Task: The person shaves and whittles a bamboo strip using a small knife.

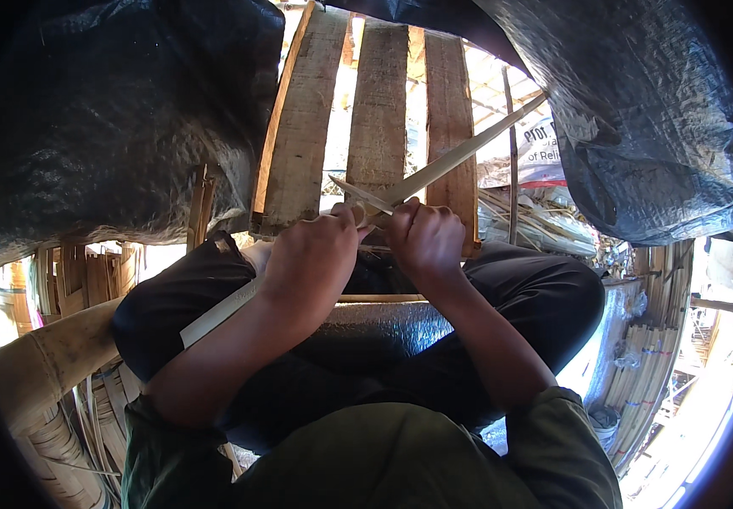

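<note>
A long pale strip, looking like split bamboo (468, 148), slants from beside my left forearm up to the far right. My left hand (314, 254) is closed round it near its middle. My right hand (426, 236) grips a knife (356, 192), its narrow blade pointing up and left across the strip. The two hands are close together, and the knife's handle is hidden in my right fist. The strip's lower end (222, 314) shows between my left forearm and thigh.
Rough wooden planks (379, 102) with gaps stand before me. Dark plastic sheets (129, 127) hang at both sides. A thick bamboo pole (53, 365) lies at left. Bundled strips (646, 373) and a printed white sack (523, 153) are at right.
</note>
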The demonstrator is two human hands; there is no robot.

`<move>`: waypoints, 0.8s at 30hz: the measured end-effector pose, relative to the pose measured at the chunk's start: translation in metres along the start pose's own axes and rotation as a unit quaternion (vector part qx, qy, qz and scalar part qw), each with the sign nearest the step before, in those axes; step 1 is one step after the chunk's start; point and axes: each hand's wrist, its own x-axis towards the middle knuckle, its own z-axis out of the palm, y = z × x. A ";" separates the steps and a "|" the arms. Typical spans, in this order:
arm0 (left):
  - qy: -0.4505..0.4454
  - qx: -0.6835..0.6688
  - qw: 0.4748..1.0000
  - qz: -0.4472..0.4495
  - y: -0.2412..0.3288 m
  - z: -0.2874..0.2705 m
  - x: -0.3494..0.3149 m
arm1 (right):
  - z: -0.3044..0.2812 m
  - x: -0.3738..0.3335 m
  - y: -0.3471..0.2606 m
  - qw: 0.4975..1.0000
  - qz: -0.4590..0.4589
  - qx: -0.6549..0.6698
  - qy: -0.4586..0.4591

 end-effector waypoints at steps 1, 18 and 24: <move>-0.005 0.002 1.000 0.001 0.000 0.000 0.000 | 0.004 -0.003 0.002 1.000 0.000 0.000 -0.001; -0.005 -0.035 0.999 0.000 -0.003 -0.010 -0.007 | -0.009 0.004 0.013 0.972 -0.090 -0.213 -0.050; 0.010 -0.015 1.000 -0.020 -0.004 -0.007 -0.004 | -0.015 0.010 0.008 0.935 -0.094 -0.335 -0.074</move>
